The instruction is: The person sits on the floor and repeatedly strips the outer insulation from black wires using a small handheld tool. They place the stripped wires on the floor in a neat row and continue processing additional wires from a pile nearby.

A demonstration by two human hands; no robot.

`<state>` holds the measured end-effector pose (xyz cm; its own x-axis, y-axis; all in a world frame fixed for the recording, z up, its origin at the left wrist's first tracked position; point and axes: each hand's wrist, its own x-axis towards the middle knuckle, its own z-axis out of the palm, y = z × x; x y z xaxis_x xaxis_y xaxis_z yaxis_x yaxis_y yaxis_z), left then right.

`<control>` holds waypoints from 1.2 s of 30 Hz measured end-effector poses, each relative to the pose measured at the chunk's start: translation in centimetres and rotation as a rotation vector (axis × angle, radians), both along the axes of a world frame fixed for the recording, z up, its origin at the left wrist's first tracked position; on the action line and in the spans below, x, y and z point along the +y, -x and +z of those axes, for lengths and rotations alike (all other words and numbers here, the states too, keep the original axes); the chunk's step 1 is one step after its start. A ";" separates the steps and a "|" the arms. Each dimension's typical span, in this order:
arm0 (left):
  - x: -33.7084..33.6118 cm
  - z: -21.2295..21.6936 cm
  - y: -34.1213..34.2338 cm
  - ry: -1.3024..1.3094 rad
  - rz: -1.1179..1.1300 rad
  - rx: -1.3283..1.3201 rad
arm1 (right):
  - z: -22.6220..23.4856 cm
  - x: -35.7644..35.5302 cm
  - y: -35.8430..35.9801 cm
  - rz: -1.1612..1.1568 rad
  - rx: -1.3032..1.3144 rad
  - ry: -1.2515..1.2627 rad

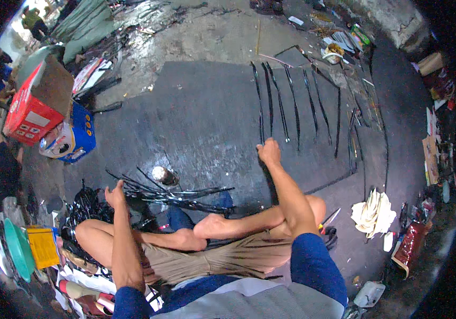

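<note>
Head view: your right hand (269, 151), fingers narrow, holding black strip (259, 101) reaching far edge of dark sheet (201, 111); your left hand (115, 195), fingers unclear, near black bundle (180, 198).

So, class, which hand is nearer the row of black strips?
The right hand, at the near left corner of the row of black strips; the left hand is well leftward.
</note>
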<state>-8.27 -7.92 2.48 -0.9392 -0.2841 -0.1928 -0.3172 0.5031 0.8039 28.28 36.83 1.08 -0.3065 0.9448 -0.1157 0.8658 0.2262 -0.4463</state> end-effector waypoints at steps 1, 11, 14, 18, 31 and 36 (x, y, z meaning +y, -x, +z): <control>1.9 2.1 -1.8 -0.092 -0.140 0.041 | -1.1 0.9 -0.3 -0.154 -0.016 -0.019; 8.3 10.9 -17.7 -0.341 -0.753 0.218 | -1.9 2.0 2.1 -0.323 -0.014 0.178; 12.0 11.5 -21.1 -0.263 -0.980 0.147 | 0.1 1.7 1.7 -0.120 0.003 0.030; 16.6 12.5 -23.4 -0.259 -1.241 0.272 | 7.0 -3.0 2.2 0.376 -0.018 -0.302; 17.1 16.2 -26.3 -0.754 -0.963 -0.026 | 19.8 -16.7 -0.8 0.491 0.924 0.482; 14.4 18.0 -24.5 -0.973 -0.777 -0.197 | 21.3 -19.4 1.5 0.617 0.749 0.262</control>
